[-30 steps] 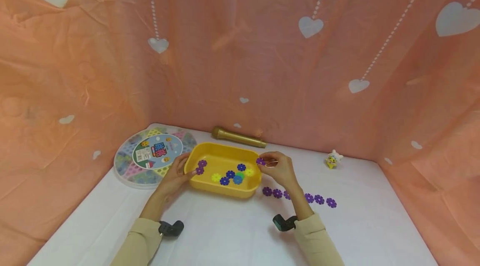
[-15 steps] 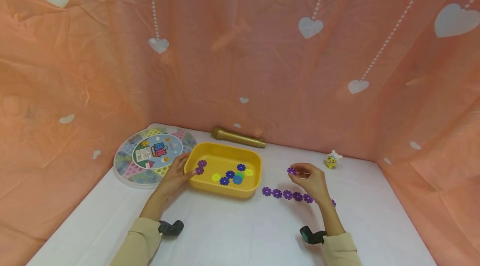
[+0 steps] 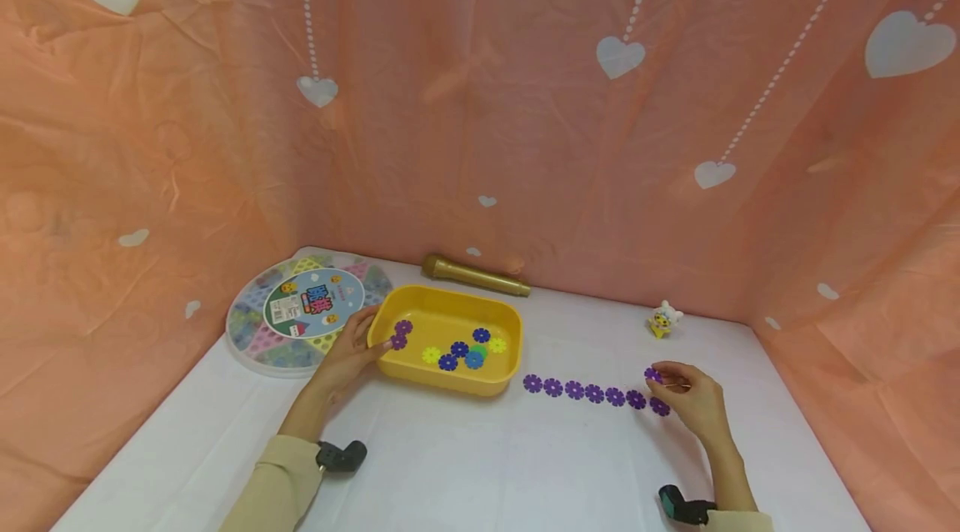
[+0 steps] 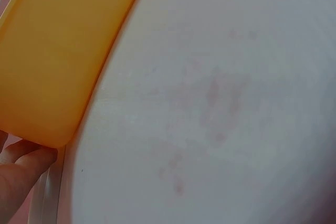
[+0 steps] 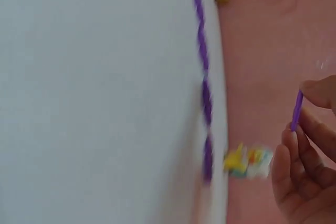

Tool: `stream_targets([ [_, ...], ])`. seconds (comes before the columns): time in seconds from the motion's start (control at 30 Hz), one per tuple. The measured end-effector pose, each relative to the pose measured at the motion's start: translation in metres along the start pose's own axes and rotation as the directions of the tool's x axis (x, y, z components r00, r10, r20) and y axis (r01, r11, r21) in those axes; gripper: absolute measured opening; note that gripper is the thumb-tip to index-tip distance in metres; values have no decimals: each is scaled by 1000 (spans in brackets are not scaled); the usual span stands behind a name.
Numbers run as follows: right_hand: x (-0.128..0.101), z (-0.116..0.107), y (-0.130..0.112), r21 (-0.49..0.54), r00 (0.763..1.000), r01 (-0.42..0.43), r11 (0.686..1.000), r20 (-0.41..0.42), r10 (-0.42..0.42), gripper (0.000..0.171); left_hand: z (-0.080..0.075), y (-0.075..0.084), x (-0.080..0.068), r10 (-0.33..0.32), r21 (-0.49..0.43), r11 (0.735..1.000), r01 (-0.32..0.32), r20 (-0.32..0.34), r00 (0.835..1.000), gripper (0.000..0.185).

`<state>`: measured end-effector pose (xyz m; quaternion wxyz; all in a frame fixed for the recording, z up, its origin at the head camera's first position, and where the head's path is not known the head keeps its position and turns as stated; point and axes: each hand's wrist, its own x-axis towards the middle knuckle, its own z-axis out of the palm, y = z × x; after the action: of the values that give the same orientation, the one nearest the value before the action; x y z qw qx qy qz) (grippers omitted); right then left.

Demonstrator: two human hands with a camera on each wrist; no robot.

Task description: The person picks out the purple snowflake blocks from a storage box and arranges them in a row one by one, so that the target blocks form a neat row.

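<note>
A purple disc (image 3: 653, 374) is pinched by right-hand fingers (image 3: 670, 378) above the row (image 3: 594, 393); neighbours could be knocked askew.

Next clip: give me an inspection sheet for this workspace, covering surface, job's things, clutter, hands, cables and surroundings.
Surface: white tabletop.
Job's things: row of purple flower-shaped plastic discs on the table right of the yellow plastic tray; tray holds purple, blue, yellow and green discs.
Clutter: round clear game box with printed label, gold toy microphone, small yellow-and-white figurine.
Hands: left hand grips the tray's left rim; right hand pinches one purple disc at the row's right end.
Cables: nothing seen.
Surroundings: pink fabric backdrop with white hearts.
</note>
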<state>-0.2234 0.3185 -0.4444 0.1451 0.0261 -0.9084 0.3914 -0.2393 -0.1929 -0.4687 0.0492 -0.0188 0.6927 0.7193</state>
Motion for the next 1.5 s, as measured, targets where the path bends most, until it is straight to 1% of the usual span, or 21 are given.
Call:
stream_targets([
  [0.13, -6, -13, 17, -78, 997, -79, 994, 12, 80, 34, 0, 0, 0, 3, -11, 1000, -3, 4, 1000, 72],
  [0.27, -10, -22, 30, -155, 983, -173, 973, 40, 181, 38, 0, -1, 0, 8, -22, 1000, -8, 10, 1000, 72],
  [0.37, -13, -26, 37, -188, 973, -215, 958, 48, 227, 38, 0, -1, 0, 9, -30, 1000, -9, 14, 1000, 72],
  [0.43, -14, -26, 41, -205, 971, -222, 953, 47, 236, 36, 0, -2, 1, 12, -33, 999, -11, 18, 1000, 72],
  [0.67, -14, -26, 47, -251, 977, -201, 947, 24, 214, 33, 0, -1, 1, 23, -29, 999, -22, 18, 1000, 72],
  [0.83, -14, -26, 47, -260, 977, -181, 948, 67, 205, 30, 0, -1, 1, 22, -23, 1000, -21, 16, 1000, 72],
  [1.17, -10, -27, 44, -269, 977, -154, 951, 102, 187, 29, 0, 0, 1, 4, -36, 999, -3, 17, 1000, 72],
  [1.23, -6, -29, 39, -255, 979, -137, 957, 111, 169, 31, 0, 0, 1, 4, -39, 999, -4, 18, 1000, 72],
  [1.33, 6, -30, 24, -221, 988, -100, 970, 96, 124, 32, 1, 1, 0, -2, -40, 999, 2, 15, 1000, 72],
  [1.43, 24, -22, 3, -173, 998, -27, 984, 57, 37, 33, 1, 1, -1, -8, -45, 999, 9, 15, 1000, 72],
  [1.5, 37, -12, -11, -125, 999, 33, 992, 19, -31, 31, 2, 1, -1, -23, -44, 999, 24, 8, 1000, 72],
])
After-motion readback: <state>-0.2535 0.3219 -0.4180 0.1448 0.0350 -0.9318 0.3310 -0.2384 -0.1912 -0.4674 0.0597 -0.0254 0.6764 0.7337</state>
